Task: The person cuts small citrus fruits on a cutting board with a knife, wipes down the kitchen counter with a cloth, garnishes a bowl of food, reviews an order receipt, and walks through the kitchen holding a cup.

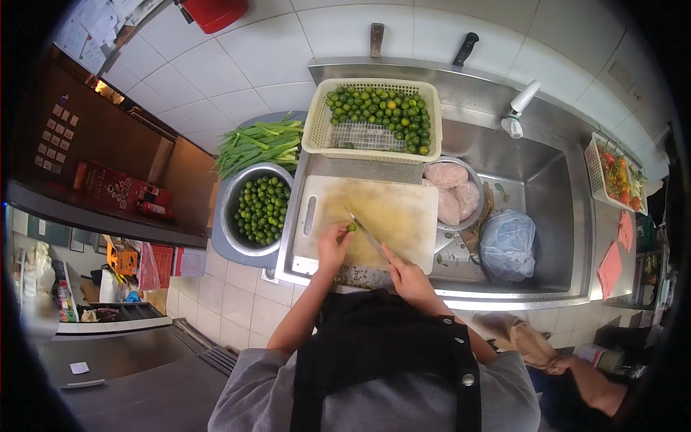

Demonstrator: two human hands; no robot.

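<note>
My left hand [334,245] is closed on a small green lime [351,227] over the lower middle of the white cutting board [324,198]. In my right hand [412,279] is the handle of a knife [366,234]; its blade points up and to the left, its tip close to the lime. Above the board, a cream plastic basket [308,137] holds many green limes and a yellowish one. To the left of the board stands a metal bowl [229,234] full of green limes.
Green stalks [263,147] lie behind the bowl. Right of the board are a bowl of raw meat [448,193], a blue-white plastic bag [507,245] in the sink [554,209] and a faucet [520,108]. A vegetable basket [596,173] stands far right; another person's arm [592,385] shows lower right.
</note>
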